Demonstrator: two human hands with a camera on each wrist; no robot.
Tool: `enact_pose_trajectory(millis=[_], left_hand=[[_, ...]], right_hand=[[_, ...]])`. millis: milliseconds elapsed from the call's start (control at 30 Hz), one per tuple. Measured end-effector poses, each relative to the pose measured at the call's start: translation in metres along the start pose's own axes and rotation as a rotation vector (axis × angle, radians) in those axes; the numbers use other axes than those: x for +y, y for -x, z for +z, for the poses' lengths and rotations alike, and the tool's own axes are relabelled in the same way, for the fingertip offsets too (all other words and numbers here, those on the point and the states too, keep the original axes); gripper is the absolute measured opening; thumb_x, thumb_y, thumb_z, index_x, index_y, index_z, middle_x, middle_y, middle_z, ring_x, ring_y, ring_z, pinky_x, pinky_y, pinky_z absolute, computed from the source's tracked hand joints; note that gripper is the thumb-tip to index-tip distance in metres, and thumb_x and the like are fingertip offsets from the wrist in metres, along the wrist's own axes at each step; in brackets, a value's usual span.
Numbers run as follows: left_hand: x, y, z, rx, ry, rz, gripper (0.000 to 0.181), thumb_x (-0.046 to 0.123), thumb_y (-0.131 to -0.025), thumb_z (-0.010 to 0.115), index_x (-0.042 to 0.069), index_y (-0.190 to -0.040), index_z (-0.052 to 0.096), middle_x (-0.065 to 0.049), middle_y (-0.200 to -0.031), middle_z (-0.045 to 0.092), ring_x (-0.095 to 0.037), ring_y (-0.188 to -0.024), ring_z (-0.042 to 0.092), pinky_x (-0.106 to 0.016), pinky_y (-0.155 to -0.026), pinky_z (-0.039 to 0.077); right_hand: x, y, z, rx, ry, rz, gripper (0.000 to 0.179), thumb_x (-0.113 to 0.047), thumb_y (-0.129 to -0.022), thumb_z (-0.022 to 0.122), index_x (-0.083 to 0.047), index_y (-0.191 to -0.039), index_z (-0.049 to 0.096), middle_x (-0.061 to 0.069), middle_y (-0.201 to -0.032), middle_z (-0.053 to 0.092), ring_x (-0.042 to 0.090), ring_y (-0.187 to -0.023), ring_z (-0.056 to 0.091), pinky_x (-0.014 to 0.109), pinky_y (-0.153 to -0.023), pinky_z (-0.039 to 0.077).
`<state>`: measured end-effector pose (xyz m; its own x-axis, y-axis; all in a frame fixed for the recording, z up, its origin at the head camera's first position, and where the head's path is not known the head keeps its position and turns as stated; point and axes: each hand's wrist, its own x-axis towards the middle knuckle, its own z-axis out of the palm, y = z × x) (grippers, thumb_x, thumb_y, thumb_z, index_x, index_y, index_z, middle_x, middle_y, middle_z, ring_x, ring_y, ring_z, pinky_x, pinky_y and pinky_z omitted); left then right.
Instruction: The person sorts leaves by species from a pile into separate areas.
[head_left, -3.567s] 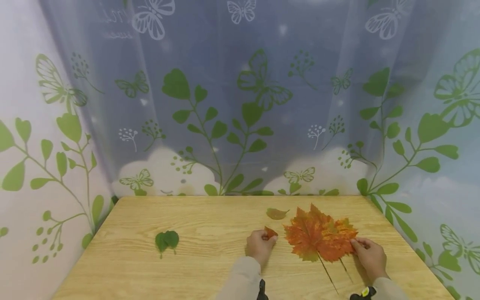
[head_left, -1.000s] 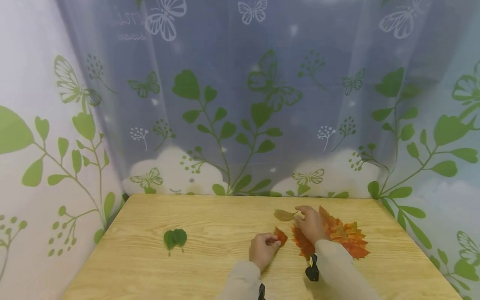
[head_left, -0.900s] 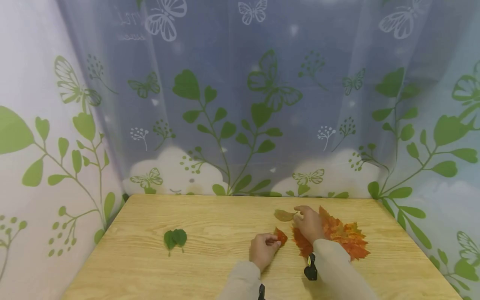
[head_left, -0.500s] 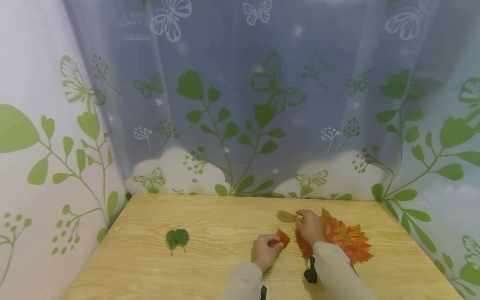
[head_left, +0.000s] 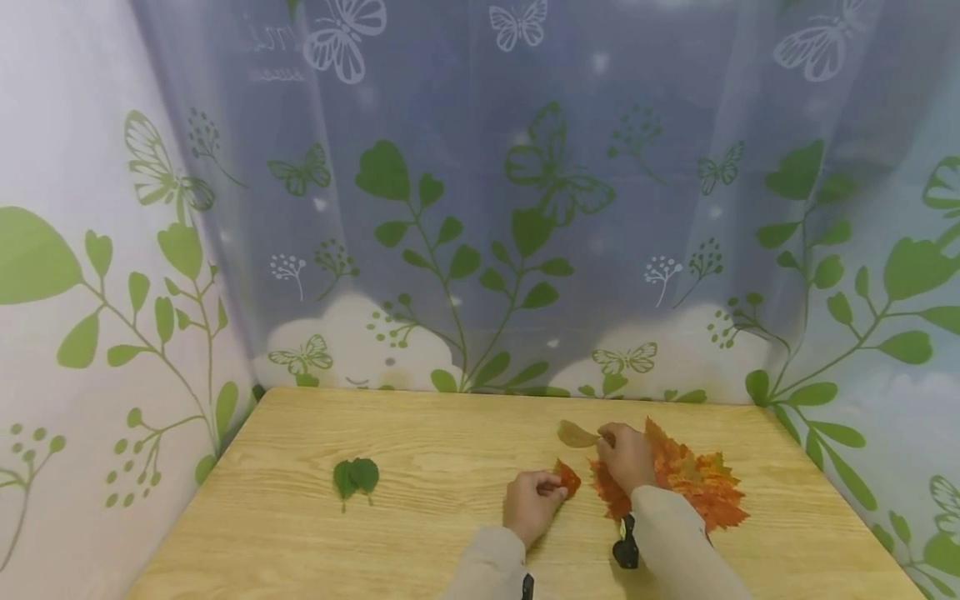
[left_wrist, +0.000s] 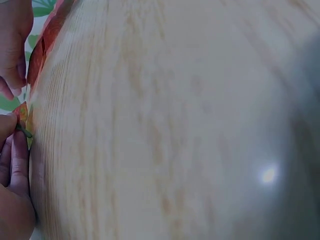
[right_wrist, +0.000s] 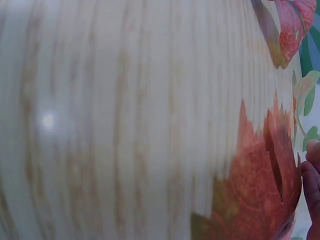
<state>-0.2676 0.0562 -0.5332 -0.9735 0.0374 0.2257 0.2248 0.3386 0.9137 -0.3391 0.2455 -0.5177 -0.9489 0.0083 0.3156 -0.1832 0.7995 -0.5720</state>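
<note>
My left hand (head_left: 531, 504) pinches a small red-orange leaf (head_left: 567, 479) between thumb and fingers; its short stem shows in the left wrist view by the fingertips. My right hand (head_left: 626, 457) pinches the stem end of a yellowish-brown leaf (head_left: 576, 434) near the back of the table. In the right wrist view that leaf (right_wrist: 306, 85) stands pale and curled, its thin stem running down to the fingertips. Beneath the right hand and forearm lie large orange maple leaves (head_left: 701, 483), partly covered by them.
Two small green leaves (head_left: 356, 477) lie overlapping on the left part of the wooden table (head_left: 420, 542). Behind the table's back edge hangs a curtain (head_left: 450, 275) printed with butterflies and plants.
From the right edge of the maple leaves, my right hand has moved left and back to the yellowish-brown leaf. Its thumb and fingers have closed on the stem. My left hand keeps the red-orange leaf.
</note>
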Motion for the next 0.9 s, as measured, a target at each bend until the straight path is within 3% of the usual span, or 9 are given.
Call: enact_pose_trajectory(millis=[600, 800, 900], left_hand=[[-0.004, -0.003, 0.003, -0.007, -0.011, -0.013, 0.004, 0.010, -0.081, 0.076, 0.007, -0.084, 0.075, 0.005, -0.077, 0.070, -0.004, -0.068, 0.063, -0.019, -0.063, 0.051], [-0.004, -0.003, 0.002, -0.010, -0.009, -0.004, 0.004, 0.010, -0.081, 0.076, 0.007, -0.083, 0.075, 0.004, -0.076, 0.069, -0.003, -0.067, 0.062, -0.019, -0.062, 0.051], [-0.003, -0.002, 0.001, -0.011, -0.003, 0.001, 0.004, 0.009, -0.082, 0.076, 0.006, -0.084, 0.074, 0.004, -0.076, 0.069, -0.004, -0.067, 0.062, -0.019, -0.063, 0.051]], right_hand=[[0.007, 0.000, 0.005, 0.045, 0.032, 0.002, 0.010, -0.003, -0.088, 0.065, 0.002, -0.095, 0.070, 0.012, -0.085, 0.070, 0.024, -0.073, 0.064, 0.042, -0.065, 0.053], [0.001, 0.000, 0.002, 0.100, -0.017, 0.010, 0.014, -0.005, -0.091, 0.063, 0.003, -0.099, 0.071, 0.018, -0.091, 0.071, 0.030, -0.079, 0.066, 0.047, -0.071, 0.053], [-0.010, -0.001, -0.006, 0.137, -0.064, 0.056, 0.017, -0.009, -0.093, 0.062, 0.001, -0.103, 0.071, 0.019, -0.096, 0.070, 0.031, -0.082, 0.066, 0.047, -0.071, 0.053]])
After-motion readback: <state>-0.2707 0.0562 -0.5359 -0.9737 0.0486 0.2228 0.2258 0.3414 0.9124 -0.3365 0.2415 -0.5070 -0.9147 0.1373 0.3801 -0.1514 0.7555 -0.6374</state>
